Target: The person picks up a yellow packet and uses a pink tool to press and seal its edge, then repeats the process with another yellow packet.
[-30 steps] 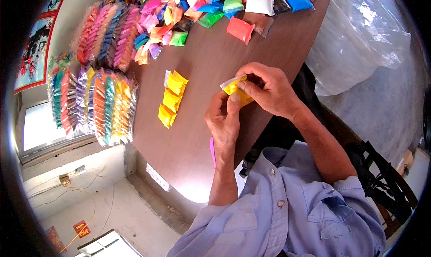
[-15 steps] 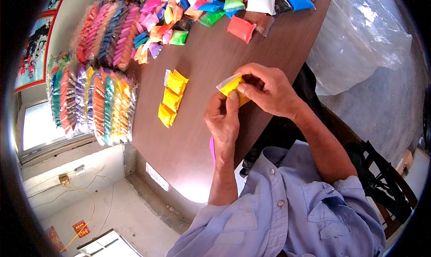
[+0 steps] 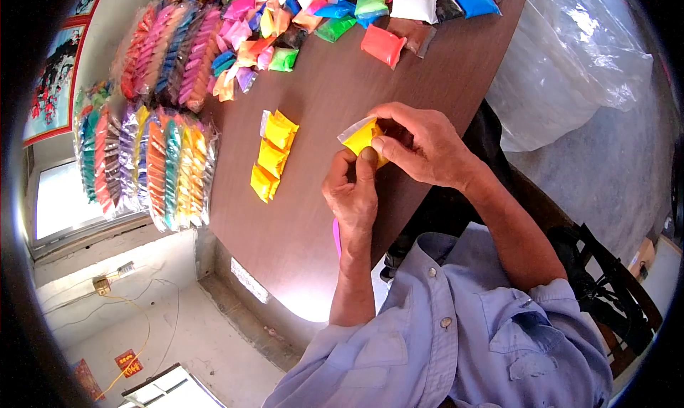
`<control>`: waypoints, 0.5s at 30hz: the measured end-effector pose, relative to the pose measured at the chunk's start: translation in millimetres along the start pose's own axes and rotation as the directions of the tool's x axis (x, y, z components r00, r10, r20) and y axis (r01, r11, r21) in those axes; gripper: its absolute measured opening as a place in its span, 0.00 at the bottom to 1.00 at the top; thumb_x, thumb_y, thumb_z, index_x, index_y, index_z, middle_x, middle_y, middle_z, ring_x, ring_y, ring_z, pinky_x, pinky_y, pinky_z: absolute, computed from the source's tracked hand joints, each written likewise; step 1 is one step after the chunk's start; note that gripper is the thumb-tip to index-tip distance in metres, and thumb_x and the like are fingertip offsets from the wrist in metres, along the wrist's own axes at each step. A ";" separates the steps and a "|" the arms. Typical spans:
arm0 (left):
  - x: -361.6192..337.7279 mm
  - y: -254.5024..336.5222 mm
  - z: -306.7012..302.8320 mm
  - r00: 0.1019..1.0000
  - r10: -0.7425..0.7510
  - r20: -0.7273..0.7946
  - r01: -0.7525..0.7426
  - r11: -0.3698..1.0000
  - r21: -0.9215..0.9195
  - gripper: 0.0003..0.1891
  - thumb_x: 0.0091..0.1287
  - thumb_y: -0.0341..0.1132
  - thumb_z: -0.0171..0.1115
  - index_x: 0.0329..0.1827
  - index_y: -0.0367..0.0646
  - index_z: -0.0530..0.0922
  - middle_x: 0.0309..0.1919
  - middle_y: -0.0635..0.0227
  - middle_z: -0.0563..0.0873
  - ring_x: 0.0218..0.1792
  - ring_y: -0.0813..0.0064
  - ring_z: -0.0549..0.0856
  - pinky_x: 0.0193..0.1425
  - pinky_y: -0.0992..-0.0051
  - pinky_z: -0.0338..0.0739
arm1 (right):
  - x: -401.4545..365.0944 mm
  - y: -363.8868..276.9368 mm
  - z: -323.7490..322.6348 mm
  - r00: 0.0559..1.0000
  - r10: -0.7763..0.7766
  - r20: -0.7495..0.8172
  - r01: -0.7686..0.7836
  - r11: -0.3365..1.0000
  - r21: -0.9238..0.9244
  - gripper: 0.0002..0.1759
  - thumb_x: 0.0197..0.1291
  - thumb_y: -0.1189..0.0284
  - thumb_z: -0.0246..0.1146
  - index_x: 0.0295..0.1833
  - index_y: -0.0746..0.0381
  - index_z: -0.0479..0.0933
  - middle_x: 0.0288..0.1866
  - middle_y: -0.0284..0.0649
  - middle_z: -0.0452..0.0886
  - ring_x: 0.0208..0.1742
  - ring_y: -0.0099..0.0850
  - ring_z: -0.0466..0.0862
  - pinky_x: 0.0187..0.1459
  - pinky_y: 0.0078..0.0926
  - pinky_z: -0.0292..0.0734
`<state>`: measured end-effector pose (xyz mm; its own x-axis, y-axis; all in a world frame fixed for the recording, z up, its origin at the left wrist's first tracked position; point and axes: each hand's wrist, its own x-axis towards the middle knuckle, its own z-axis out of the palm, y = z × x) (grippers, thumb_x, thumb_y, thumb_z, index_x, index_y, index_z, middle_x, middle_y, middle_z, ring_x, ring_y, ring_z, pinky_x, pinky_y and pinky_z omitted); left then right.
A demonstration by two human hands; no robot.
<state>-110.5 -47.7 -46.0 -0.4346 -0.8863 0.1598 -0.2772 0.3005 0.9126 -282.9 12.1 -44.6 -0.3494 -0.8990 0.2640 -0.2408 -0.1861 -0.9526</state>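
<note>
Between both hands is a small yellow packet [image 3: 362,135] with a clear plastic edge at its upper left. My left hand [image 3: 352,188] pinches its lower side with thumb and fingers. From the right, my right hand [image 3: 422,144] grips the packet, its thumb on the front and its other fingers partly hidden behind. To the left, a short column of overlapping yellow packets [image 3: 273,156] lies on the brown table [image 3: 320,80], apart from my hands.
Loose packets in many colours [image 3: 335,10] are heaped at the table's far side, a red packet [image 3: 383,47] nearest. Clear bags of stacked packets [image 3: 146,166] stand at the left edge. A large clear plastic bag [image 3: 563,66] hangs at the right. A pink strip [image 3: 337,237] shows beside my left wrist.
Both hands have shifted slightly to the left with the yellow packet, and more of its yellow face shows. The packets on the table have not moved.
</note>
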 end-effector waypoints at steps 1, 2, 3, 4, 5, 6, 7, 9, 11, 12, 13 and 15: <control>0.5 1.3 0.4 1.000 -0.001 0.002 0.001 1.000 0.000 0.08 0.79 0.33 0.67 0.47 0.37 0.86 0.36 0.73 0.87 0.38 0.85 0.81 0.45 0.81 0.75 | -0.2 0.3 -0.4 1.000 0.011 0.015 -0.011 1.000 -0.002 0.15 0.69 0.72 0.69 0.58 0.62 0.80 0.44 0.47 0.89 0.45 0.41 0.93 0.47 0.37 0.87; 1.0 3.2 0.8 0.999 -0.039 0.005 0.039 0.999 0.003 0.10 0.78 0.36 0.69 0.48 0.36 0.86 0.36 0.71 0.88 0.38 0.83 0.83 0.46 0.77 0.79 | -0.6 1.0 -0.5 1.000 0.013 0.014 -0.013 1.000 -0.003 0.15 0.69 0.72 0.69 0.58 0.62 0.80 0.44 0.47 0.89 0.45 0.41 0.93 0.47 0.37 0.87; 1.5 5.6 0.8 0.997 -0.076 0.009 0.076 0.997 0.007 0.12 0.77 0.38 0.71 0.49 0.35 0.87 0.36 0.68 0.90 0.39 0.80 0.85 0.47 0.74 0.82 | -1.2 1.9 -0.1 1.000 0.011 -0.015 -0.010 0.999 0.035 0.15 0.69 0.72 0.69 0.59 0.62 0.80 0.45 0.47 0.89 0.45 0.41 0.93 0.47 0.37 0.87; 1.7 9.5 1.3 0.997 -0.076 0.008 0.076 0.997 0.007 0.12 0.77 0.38 0.71 0.49 0.35 0.87 0.36 0.68 0.90 0.39 0.80 0.85 0.47 0.74 0.82 | -1.8 3.0 0.6 0.999 0.009 -0.044 -0.006 0.997 0.073 0.15 0.70 0.73 0.69 0.59 0.62 0.80 0.46 0.48 0.89 0.46 0.40 0.93 0.47 0.36 0.87; 2.1 14.5 2.4 0.995 -0.100 0.016 0.099 0.995 0.033 0.13 0.77 0.38 0.71 0.50 0.35 0.87 0.38 0.67 0.90 0.41 0.79 0.85 0.49 0.74 0.82 | -2.1 5.6 1.7 0.999 0.008 -0.043 -0.005 0.997 0.073 0.15 0.70 0.73 0.69 0.59 0.62 0.80 0.46 0.48 0.89 0.46 0.40 0.93 0.47 0.36 0.87; 2.3 18.0 3.6 0.992 -0.124 0.025 0.122 0.991 0.060 0.14 0.77 0.39 0.71 0.52 0.34 0.87 0.39 0.65 0.91 0.42 0.79 0.86 0.50 0.73 0.83 | -2.6 9.0 3.0 0.997 0.002 -0.077 0.004 0.997 0.083 0.15 0.70 0.73 0.69 0.59 0.62 0.80 0.47 0.47 0.89 0.46 0.40 0.93 0.47 0.35 0.87; 2.6 20.0 4.9 0.992 -0.124 0.024 0.123 0.991 0.059 0.14 0.77 0.39 0.71 0.52 0.34 0.87 0.39 0.65 0.91 0.42 0.79 0.86 0.50 0.73 0.83 | -3.1 10.7 3.3 0.994 -0.003 -0.112 0.013 0.996 0.092 0.14 0.70 0.73 0.68 0.59 0.62 0.80 0.47 0.47 0.89 0.47 0.39 0.93 0.47 0.35 0.87; 2.9 22.0 7.1 0.992 -0.124 0.029 0.123 0.992 0.020 0.16 0.76 0.40 0.71 0.54 0.33 0.87 0.41 0.64 0.92 0.44 0.77 0.87 0.53 0.73 0.83 | -4.2 9.9 2.1 0.992 0.037 -0.120 -0.022 0.992 0.126 0.14 0.70 0.73 0.68 0.59 0.62 0.80 0.47 0.47 0.89 0.47 0.39 0.93 0.47 0.34 0.87; 3.4 22.0 5.6 0.993 -0.108 0.043 0.106 0.993 0.048 0.16 0.76 0.38 0.71 0.54 0.32 0.86 0.41 0.64 0.92 0.43 0.78 0.87 0.52 0.73 0.83 | -4.0 8.9 2.5 0.989 0.076 -0.127 -0.055 0.986 0.160 0.14 0.70 0.74 0.68 0.59 0.62 0.80 0.47 0.47 0.89 0.46 0.39 0.93 0.47 0.33 0.87; 3.5 21.8 5.0 0.994 -0.092 0.058 0.088 0.993 0.077 0.15 0.77 0.37 0.71 0.54 0.32 0.86 0.41 0.64 0.91 0.43 0.78 0.87 0.52 0.73 0.83 | -3.6 8.7 3.5 0.989 0.073 -0.132 -0.050 0.984 0.169 0.14 0.70 0.73 0.69 0.59 0.62 0.80 0.47 0.48 0.89 0.45 0.39 0.93 0.46 0.33 0.87; 3.0 20.1 5.1 0.994 -0.092 0.058 0.087 0.993 0.077 0.15 0.77 0.37 0.71 0.54 0.32 0.86 0.41 0.64 0.91 0.43 0.78 0.87 0.52 0.73 0.83 | -3.3 8.6 4.0 0.988 0.070 -0.137 -0.045 0.983 0.177 0.15 0.70 0.73 0.69 0.59 0.62 0.80 0.46 0.48 0.89 0.43 0.39 0.93 0.46 0.34 0.87; 1.5 12.2 5.4 0.997 -0.078 0.023 0.077 0.996 0.043 0.12 0.77 0.35 0.69 0.53 0.32 0.86 0.39 0.65 0.91 0.41 0.79 0.86 0.49 0.74 0.83 | -2.4 4.6 0.1 0.995 0.055 -0.079 -0.046 0.993 0.112 0.16 0.72 0.73 0.69 0.62 0.64 0.79 0.48 0.46 0.88 0.45 0.33 0.91 0.47 0.29 0.86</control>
<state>-119.3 -43.5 -36.6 -0.4317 -0.8985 0.0795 -0.3463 0.2464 0.9052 -283.1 13.4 -49.6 -0.4322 -0.8740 0.2221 -0.1212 -0.1878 -0.9747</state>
